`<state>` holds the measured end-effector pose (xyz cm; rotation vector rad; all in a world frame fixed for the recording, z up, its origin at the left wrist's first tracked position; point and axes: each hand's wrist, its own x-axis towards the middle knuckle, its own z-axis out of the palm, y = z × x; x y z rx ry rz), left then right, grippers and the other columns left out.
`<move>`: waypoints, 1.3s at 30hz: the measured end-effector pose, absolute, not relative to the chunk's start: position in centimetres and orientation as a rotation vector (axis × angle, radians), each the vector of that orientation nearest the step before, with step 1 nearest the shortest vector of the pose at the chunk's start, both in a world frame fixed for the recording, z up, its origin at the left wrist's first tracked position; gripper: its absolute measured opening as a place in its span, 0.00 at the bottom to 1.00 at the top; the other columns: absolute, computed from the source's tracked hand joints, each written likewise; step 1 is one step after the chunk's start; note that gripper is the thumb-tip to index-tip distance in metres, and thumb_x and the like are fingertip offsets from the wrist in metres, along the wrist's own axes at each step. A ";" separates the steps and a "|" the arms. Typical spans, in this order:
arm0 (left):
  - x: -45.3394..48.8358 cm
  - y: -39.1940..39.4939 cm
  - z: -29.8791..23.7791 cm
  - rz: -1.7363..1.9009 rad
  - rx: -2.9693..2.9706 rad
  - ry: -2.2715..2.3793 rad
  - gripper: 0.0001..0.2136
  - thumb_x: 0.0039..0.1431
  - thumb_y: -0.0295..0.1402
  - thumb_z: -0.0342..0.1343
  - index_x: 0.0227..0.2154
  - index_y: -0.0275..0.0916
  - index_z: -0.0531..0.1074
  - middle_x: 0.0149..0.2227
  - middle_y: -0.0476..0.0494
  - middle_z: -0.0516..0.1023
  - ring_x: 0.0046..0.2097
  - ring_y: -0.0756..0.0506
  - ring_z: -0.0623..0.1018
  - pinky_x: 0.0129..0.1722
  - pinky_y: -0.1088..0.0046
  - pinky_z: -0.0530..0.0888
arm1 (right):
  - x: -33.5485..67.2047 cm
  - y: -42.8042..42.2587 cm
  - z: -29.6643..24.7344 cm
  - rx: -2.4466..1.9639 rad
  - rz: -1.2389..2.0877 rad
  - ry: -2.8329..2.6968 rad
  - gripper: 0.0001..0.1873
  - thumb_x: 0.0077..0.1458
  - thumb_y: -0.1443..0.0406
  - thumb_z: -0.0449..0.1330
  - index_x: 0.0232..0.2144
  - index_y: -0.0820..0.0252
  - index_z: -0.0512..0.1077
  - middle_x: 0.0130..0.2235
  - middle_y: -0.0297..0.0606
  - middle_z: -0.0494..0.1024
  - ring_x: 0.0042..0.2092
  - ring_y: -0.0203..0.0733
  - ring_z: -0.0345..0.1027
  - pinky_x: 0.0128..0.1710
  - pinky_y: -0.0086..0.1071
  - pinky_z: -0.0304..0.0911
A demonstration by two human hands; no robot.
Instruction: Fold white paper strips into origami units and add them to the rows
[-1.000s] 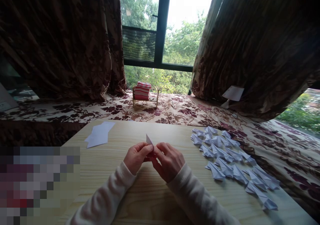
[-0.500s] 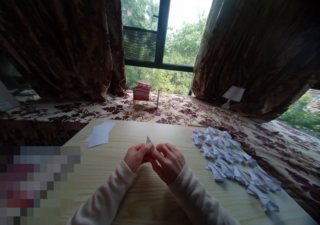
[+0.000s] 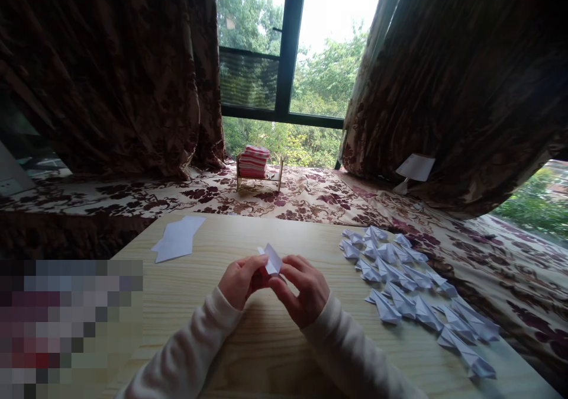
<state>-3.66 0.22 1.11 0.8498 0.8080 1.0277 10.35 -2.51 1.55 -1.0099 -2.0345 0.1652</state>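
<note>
A small piece of folded white paper (image 3: 273,260) is held up between my hands, above the middle of the wooden table. My left hand (image 3: 242,277) pinches its left side, thumb on top. At the paper's right edge, my right hand (image 3: 306,283) has its fingertips and thumb close around the lower corner; the exact contact is partly hidden. To the left lie flat sheets of white paper (image 3: 177,239), overlapping. Several folded white paper pieces (image 3: 402,301) are spread in rows on the right.
The pale wooden table (image 3: 248,351) stands against a ledge covered in floral cloth (image 3: 310,195). On the ledge are a small rack with folded red-striped cloths (image 3: 254,162) and a white lamp (image 3: 415,167). Dark patterned curtains (image 3: 110,79) flank the window. A blurred patch covers the lower left.
The folded paper has turned and opened out, so more of its white inner face shows. My right hand's fingers have spread slightly and shifted right; my left hand keeps its pinch.
</note>
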 end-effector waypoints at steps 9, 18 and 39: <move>-5.0 -0.6 2.2 1.107 1.239 0.940 0.07 0.42 0.32 0.55 0.14 0.36 0.70 0.17 0.51 0.69 0.24 0.51 0.67 0.27 0.78 0.66 | 12.1 -0.3 0.6 -1.092 0.993 -1.194 0.12 0.44 0.59 0.59 0.24 0.63 0.73 0.21 0.33 0.71 0.23 0.34 0.62 0.23 0.28 0.61; -9.3 -2.1 3.9 0.964 1.521 1.355 0.10 0.45 0.39 0.54 0.24 0.36 0.72 0.24 0.49 0.74 0.30 0.48 0.71 0.32 0.74 0.67 | 12.3 -1.4 1.5 -1.013 1.263 -1.182 0.12 0.39 0.60 0.62 0.19 0.65 0.71 0.16 0.29 0.66 0.17 0.28 0.57 0.13 0.22 0.57; -7.2 -4.5 1.6 0.312 1.891 1.298 0.12 0.46 0.38 0.50 0.20 0.35 0.74 0.16 0.50 0.70 0.21 0.50 0.68 0.18 0.78 0.60 | 12.6 -4.6 0.3 -1.234 1.119 -1.772 0.03 0.40 0.68 0.56 0.19 0.64 0.66 0.18 0.29 0.60 0.21 0.30 0.53 0.19 0.25 0.50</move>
